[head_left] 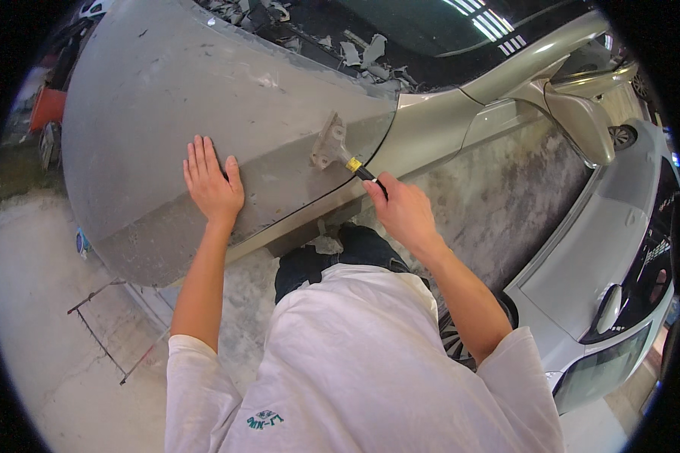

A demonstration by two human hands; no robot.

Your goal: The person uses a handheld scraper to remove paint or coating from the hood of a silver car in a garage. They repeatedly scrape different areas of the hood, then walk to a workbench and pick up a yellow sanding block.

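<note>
1. Clock directions run from the scraper, 12 at top of view.
2. Scraper: wide blade, black handle, yellow band. Blade lies on the rear part of the dull grey bonnet, by the panel gap; contact looks likely, exact edge angle can't be told.
3. Right hand, between 4 and 5 o'clock: fingers wrapped round the handle end, thumb along it.
4. Left hand, 8 o'clock: laid flat on the bonnet, fingers nearly together, thumb apart, holding nothing.
5. Step in hand, as judged: scraping coating off the bonnet, left hand bracing.
6. Next move probably calls for a low blade angle, steady push, and care at the gap so the fender isn't nicked.
7. 1 o'clock: torn grey flakes heaped at the foot of the dark windscreen.
8. 3 o'clock: glossy beige fender, just beside; farther the same way, door mirror.
9. 4 o'clock, well apart: silver car.
10. 9 o'clock, beyond the bonnet: red object, kind unclear.
</note>
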